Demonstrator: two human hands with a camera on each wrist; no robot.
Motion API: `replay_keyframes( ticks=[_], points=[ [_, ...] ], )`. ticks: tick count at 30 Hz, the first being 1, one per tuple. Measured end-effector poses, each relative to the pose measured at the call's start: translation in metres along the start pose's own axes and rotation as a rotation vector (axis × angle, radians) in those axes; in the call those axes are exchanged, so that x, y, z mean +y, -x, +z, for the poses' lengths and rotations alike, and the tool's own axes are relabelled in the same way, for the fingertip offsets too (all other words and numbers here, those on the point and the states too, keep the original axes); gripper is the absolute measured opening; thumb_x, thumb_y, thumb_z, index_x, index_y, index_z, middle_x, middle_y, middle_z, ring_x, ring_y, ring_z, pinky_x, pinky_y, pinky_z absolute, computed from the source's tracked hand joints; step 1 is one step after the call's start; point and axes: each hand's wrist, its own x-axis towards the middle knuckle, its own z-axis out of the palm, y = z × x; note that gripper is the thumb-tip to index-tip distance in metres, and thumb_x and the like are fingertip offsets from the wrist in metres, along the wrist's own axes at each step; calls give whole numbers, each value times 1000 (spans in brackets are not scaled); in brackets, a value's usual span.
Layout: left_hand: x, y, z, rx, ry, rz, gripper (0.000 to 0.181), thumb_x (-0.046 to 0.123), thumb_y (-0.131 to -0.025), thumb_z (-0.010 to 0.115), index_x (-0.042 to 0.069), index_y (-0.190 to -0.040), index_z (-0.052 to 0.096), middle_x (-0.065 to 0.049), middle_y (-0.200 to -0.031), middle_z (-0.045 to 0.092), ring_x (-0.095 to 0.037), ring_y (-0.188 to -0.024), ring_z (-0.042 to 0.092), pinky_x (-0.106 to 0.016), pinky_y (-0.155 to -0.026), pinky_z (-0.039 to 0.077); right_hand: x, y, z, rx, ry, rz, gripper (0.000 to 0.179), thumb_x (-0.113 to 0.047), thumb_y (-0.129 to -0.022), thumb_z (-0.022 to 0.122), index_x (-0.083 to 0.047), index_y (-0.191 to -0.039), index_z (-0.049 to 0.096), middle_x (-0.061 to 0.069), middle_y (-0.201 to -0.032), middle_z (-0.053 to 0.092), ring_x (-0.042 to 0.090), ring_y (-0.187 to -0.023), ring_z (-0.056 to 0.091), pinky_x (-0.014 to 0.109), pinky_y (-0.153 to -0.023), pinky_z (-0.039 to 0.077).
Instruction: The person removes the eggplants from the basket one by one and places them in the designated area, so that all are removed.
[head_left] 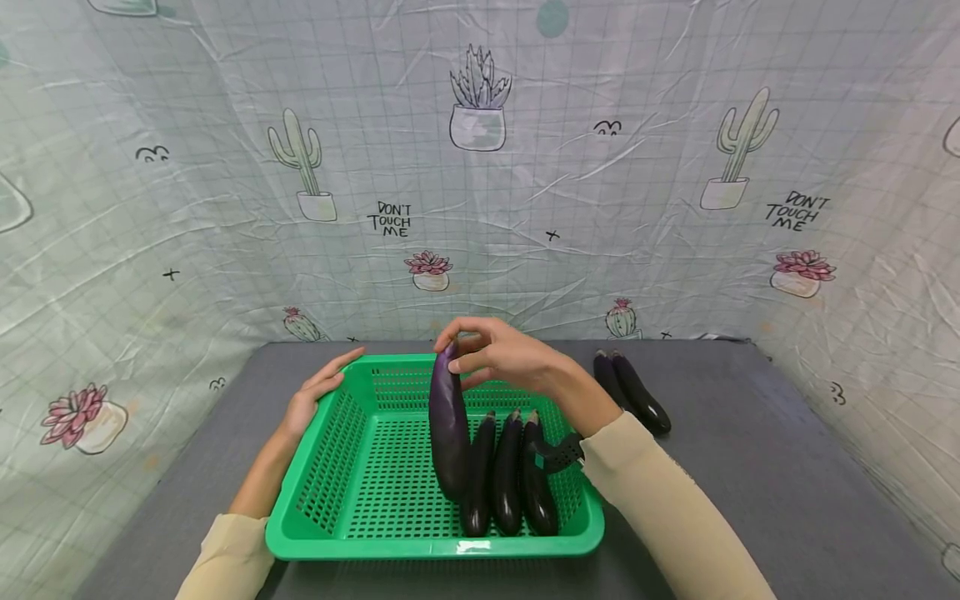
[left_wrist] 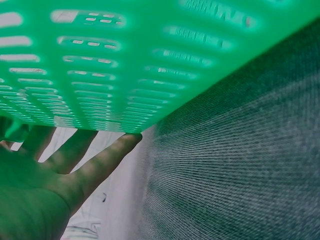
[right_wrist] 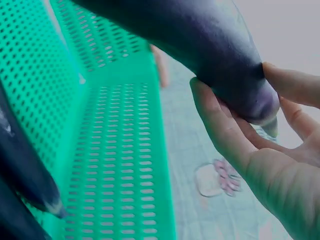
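Note:
My right hand (head_left: 517, 358) pinches a purple eggplant (head_left: 448, 425) near its stem end and holds it upright over the green basket (head_left: 375, 548). In the right wrist view, thumb and fingers press on opposite sides of that narrow end. To its right, three dark eggplants (head_left: 507, 479) lie side by side on the basket floor, stems toward the back. Whether the held eggplant's lower end touches the floor or its neighbour, I cannot tell. My left hand (head_left: 303, 404) rests against the basket's left side; its fingers (left_wrist: 102, 162) look straight in the left wrist view.
Two more dark eggplants (head_left: 637, 392) lie on the grey table (head_left: 750, 483), right of the basket. A printed cloth (head_left: 555, 192) with cactus drawings hangs behind and along both sides. A black strap (head_left: 561, 454) is on my right wrist.

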Motion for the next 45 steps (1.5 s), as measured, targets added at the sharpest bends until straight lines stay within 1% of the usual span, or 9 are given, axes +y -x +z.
replay_keyframes(
  ticks=[7, 13, 18, 20, 25, 29, 35, 39, 45],
  points=[
    [0, 0, 0, 9, -2, -3, 53, 8, -114, 17, -4, -164, 7, 2, -155, 48, -9, -128, 63, -28, -104, 54, -10, 27, -19, 89, 3, -85, 29, -3, -100, 62, -3, -129, 57, 13, -123, 60, 27, -107, 63, 47, -96, 58],
    [0, 0, 0, 9, 1, -9, 53, 8, -114, 17, -3, -165, 8, 1, -155, 48, -9, -128, 63, -28, -104, 55, -15, 56, -35, 202, 41, -143, 34, -2, -97, 66, -9, -129, 57, 20, -130, 57, 29, -107, 62, 40, -92, 57],
    [0, 0, 0, 14, -28, -4, 53, 8, -114, 17, -4, -165, 9, 2, -156, 47, -9, -128, 63, -28, -103, 55, -14, 81, -52, 290, 61, -181, 38, -1, -97, 65, -16, -131, 57, 17, -136, 53, 26, -110, 61, 33, -91, 57],
    [0, 0, 0, 19, -41, -4, 53, 8, -114, 17, -4, -164, 9, 3, -156, 46, -10, -128, 62, -27, -103, 55, -14, 93, -60, 324, 70, -186, 39, -2, -99, 64, -19, -133, 58, 13, -138, 52, 24, -113, 61, 32, -92, 57],
    [1, 0, 1, 28, -67, -2, 53, 9, -114, 18, -4, -164, 10, 5, -157, 44, -11, -130, 61, -26, -103, 55, -13, 124, -77, 413, 94, -172, 42, -7, -103, 62, -22, -142, 56, 8, -141, 51, 20, -120, 59, 29, -95, 54],
    [1, 0, 1, 28, -69, -2, 53, 9, -114, 18, -4, -164, 11, 4, -156, 47, -13, -130, 61, -27, -102, 55, -9, 148, -88, 460, 77, -182, 47, -8, -104, 60, -20, -149, 52, 2, -144, 51, 17, -124, 57, 24, -99, 50],
    [0, 0, 1, 46, -126, 3, 52, 9, -114, 18, -7, -163, 12, 11, -156, 43, -10, -129, 62, -25, -101, 55, 3, 177, -103, 514, 69, -267, 55, 1, -103, 58, -14, -155, 47, 2, -144, 53, 14, -118, 63, 22, -93, 57],
    [0, 0, 0, 41, -115, 5, 52, 9, -114, 18, -6, -163, 12, 9, -158, 42, -11, -130, 61, -25, -102, 55, 12, 190, -114, 573, 114, -293, 57, 2, -103, 58, -14, -156, 45, 3, -145, 50, 13, -114, 64, 20, -89, 57],
    [0, 0, 0, 39, -101, 4, 52, 9, -114, 18, -5, -164, 12, 5, -159, 41, -12, -130, 62, -26, -102, 55, 23, 204, -133, 607, 124, -331, 57, 5, -102, 57, -15, -155, 48, -2, -137, 59, 10, -110, 67, 19, -87, 57]
  ],
)
